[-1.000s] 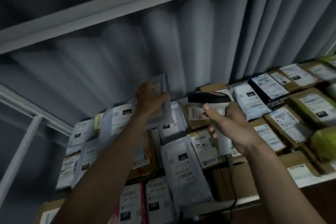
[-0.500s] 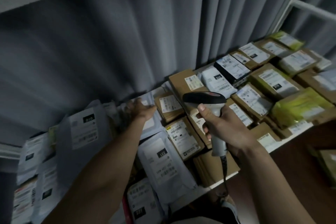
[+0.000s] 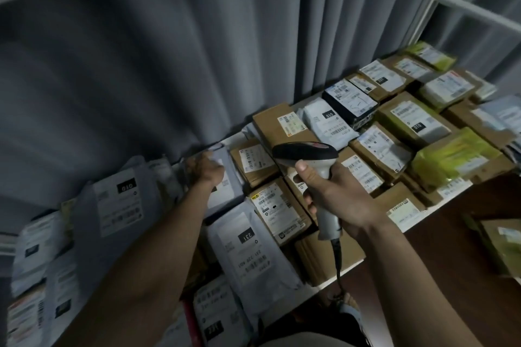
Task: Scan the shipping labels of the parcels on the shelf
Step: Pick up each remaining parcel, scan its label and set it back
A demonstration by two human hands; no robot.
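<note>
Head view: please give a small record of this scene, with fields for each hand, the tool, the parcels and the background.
left hand: rests on a grey mailer bag at the shelf's back
right hand: grips the barcode scanner
scanner: corded, head over the brown boxes
parcels: cardboard boxes, grey bags, yellow-green packs, labels facing up
shelf: white edge
background: grey curtain

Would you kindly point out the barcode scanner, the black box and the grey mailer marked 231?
barcode scanner [image 3: 306, 151], head view, on its dark head.
black box [image 3: 351, 101], head view, on its white shipping label.
grey mailer marked 231 [image 3: 248, 248], head view, on its label's lower half.
</note>
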